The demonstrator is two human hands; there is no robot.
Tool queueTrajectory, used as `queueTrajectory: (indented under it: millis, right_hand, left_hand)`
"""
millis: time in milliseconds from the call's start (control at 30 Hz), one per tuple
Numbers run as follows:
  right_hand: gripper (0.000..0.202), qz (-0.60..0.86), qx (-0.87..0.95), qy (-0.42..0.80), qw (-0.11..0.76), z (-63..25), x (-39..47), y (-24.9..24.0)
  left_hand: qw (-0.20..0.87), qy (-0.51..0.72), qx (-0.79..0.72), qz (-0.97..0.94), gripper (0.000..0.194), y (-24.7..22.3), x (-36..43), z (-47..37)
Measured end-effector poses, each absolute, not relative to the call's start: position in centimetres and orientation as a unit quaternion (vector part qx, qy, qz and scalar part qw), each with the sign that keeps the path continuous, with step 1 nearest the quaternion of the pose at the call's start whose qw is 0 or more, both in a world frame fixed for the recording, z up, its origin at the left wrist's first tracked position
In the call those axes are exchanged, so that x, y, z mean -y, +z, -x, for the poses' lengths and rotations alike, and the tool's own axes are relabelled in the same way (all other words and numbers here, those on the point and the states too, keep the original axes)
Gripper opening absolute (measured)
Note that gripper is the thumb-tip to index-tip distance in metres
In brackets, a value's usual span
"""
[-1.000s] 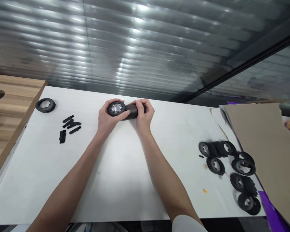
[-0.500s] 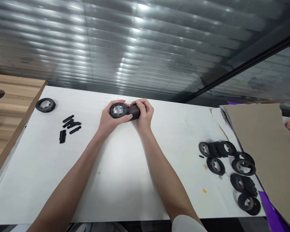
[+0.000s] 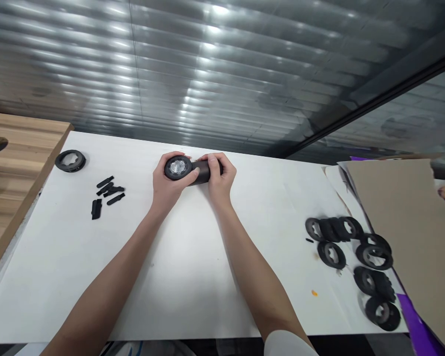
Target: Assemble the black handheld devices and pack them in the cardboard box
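Note:
A black fabric shaver [image 3: 178, 168] with a round perforated metal head and a dark barrel-shaped handle lies level between my hands, over the far part of the table. My left hand [image 3: 165, 187] wraps round the mesh head, its thumb reaching toward the handle. The handle's right end sits in my right hand [image 3: 221, 182], thumb on top and fingers behind. The fingers on the far side are partly hidden.
Left of me lie a black ring [image 3: 70, 161] and several small black strips [image 3: 114, 199]. On the right are several black rings [image 3: 331, 254] beside a brown cardboard sheet [image 3: 400, 212]. A wooden surface [image 3: 25, 163] borders the white table [image 3: 193, 277]; metallic blinds rise behind.
The shaver's head has shifted slightly left with my left hand. More of the handle shows, and my right hand has slid toward its end.

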State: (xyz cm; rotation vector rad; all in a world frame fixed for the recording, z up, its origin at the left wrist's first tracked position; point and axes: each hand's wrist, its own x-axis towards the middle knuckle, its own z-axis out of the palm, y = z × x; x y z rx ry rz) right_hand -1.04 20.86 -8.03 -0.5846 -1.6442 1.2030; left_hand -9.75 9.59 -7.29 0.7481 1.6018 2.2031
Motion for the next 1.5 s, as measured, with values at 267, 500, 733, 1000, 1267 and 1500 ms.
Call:
queueTrajectory:
  millis: [267,500,733,1000,1267,1500]
  right_hand:
    - [0.036,0.243,0.674,0.504,0.482,1.2,-20.8,-7.9]
    - [0.029,0.25,0.651,0.554,0.455,1.4,-21.4,-8.3]
    - [0.023,0.261,0.63,0.577,0.45,1.4,-21.7,-8.6]
    - [0.025,0.26,0.638,0.571,0.446,1.3,-21.7,-8.5]
    - [0.022,0.26,0.64,0.571,0.444,1.1,-21.7,-8.5]
    - [0.022,0.244,0.637,0.58,0.446,1.1,-21.8,-8.6]
  left_hand:
    - [0.161,0.763,-0.581,-0.233,0.043,-7.0,-9.4,9.3]
    - [0.227,0.752,-0.563,-0.256,0.046,-7.1,-9.3,10.7]
    - [0.283,0.723,-0.54,-0.326,0.05,-6.5,-8.7,11.4]
    - [0.299,0.714,-0.537,-0.336,0.052,-6.5,-8.6,11.9]
    - [0.301,0.705,-0.539,-0.349,0.041,-6.4,-8.3,11.9]
    - [0.308,0.699,-0.53,-0.369,0.041,-6.3,-8.2,12.1]
